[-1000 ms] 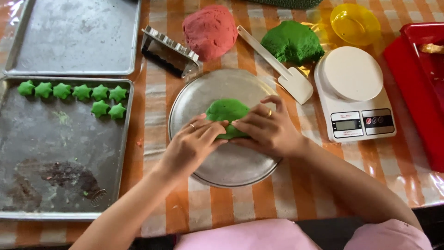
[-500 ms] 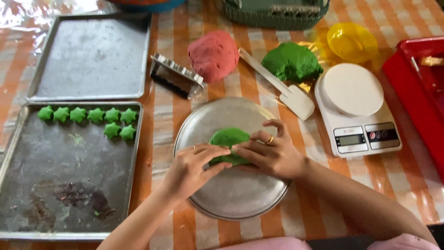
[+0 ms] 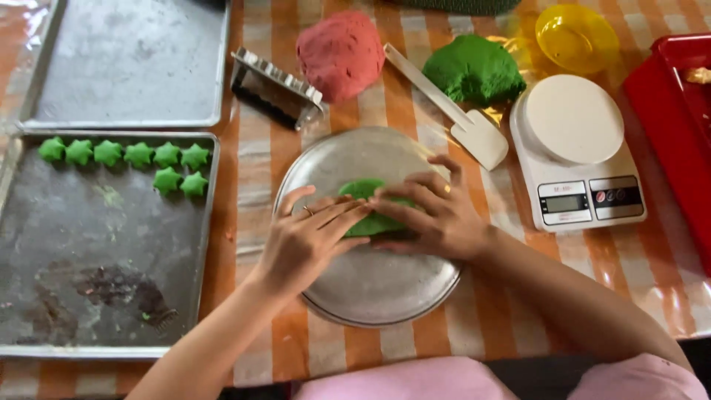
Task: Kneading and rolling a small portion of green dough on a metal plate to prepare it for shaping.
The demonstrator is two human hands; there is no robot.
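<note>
Pressing from both sides, the left hand and right hand lie flat with fingers spread on the green dough, gripping nothing; it sits on the round plate, its long axis running left to right between them, both hands equally near. Left of the plate, star cutouts line a tray. Beyond the plate lie a spatula, red dough and a scale.
</note>
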